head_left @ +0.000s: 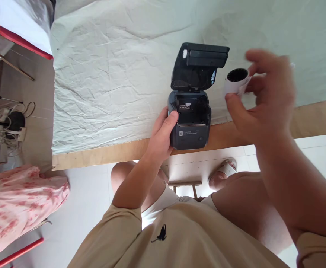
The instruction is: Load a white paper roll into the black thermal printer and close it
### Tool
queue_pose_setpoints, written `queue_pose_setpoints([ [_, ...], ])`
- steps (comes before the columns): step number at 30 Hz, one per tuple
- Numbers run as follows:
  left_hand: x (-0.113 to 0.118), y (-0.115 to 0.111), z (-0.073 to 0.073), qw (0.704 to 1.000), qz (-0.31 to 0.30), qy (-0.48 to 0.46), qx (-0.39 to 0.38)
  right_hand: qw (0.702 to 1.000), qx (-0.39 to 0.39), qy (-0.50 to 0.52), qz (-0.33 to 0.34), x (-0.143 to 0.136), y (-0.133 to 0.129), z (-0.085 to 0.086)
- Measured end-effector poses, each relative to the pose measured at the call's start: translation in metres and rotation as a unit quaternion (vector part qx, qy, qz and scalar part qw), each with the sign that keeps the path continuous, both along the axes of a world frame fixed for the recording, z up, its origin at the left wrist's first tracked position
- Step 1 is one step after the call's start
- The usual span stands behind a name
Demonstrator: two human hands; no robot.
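Cloth (109,74), pale green and wrinkly, covered most of our table (101,152), with bare wood along the near edge. We had a dark machine (191,136) at that edge, its lid (195,70) up and its inside showing. Our left hand (163,132) held its left side, the thumb by the open hole. Our right hand (269,96), a bit blurry, pinched a small white roll (234,88) with a black middle, just right of the lid.

The left hand (163,136) grips an open printer (191,139); the right (271,95) (blurred) pinches a white roll (234,87).
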State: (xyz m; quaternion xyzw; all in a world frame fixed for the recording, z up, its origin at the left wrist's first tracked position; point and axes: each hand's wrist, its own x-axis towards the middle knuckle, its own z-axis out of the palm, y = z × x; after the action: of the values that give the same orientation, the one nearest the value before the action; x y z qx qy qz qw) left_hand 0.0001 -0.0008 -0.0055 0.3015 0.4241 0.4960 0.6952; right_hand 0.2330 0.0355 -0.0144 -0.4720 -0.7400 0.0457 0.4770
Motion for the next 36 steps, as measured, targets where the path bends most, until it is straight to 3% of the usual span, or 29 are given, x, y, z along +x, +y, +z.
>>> queue_pose_setpoints([
  [3,-0.001,0.0,0.002,1.0,-0.005,0.023,-0.005,0.996,0.069,0.057,0.025,-0.021,-0.008,0.018],
  [6,-0.002,-0.002,0.004,0.999,-0.013,0.038,-0.008,0.995,0.069,0.038,0.054,-0.041,-0.013,0.026],
  [12,-0.007,-0.004,0.003,0.999,-0.034,0.041,-0.002,0.995,-0.024,0.02,0.092,-0.044,-0.012,0.021],
  [20,-0.007,-0.004,0.003,0.999,-0.031,0.037,-0.005,0.998,-0.03,0.031,0.052,-0.046,-0.01,0.016],
  [25,-0.005,-0.004,0.005,0.999,-0.023,0.037,-0.015,0.996,-0.037,0.012,0.082,-0.044,-0.009,0.01],
  [29,-0.005,-0.004,0.006,0.999,-0.019,0.035,-0.014,0.998,-0.023,0.006,0.066,-0.042,-0.01,0.01],
  [36,-0.003,-0.003,0.004,0.999,-0.014,0.039,-0.008,0.994,-0.091,0.014,0.052,-0.046,-0.018,0.014],
])
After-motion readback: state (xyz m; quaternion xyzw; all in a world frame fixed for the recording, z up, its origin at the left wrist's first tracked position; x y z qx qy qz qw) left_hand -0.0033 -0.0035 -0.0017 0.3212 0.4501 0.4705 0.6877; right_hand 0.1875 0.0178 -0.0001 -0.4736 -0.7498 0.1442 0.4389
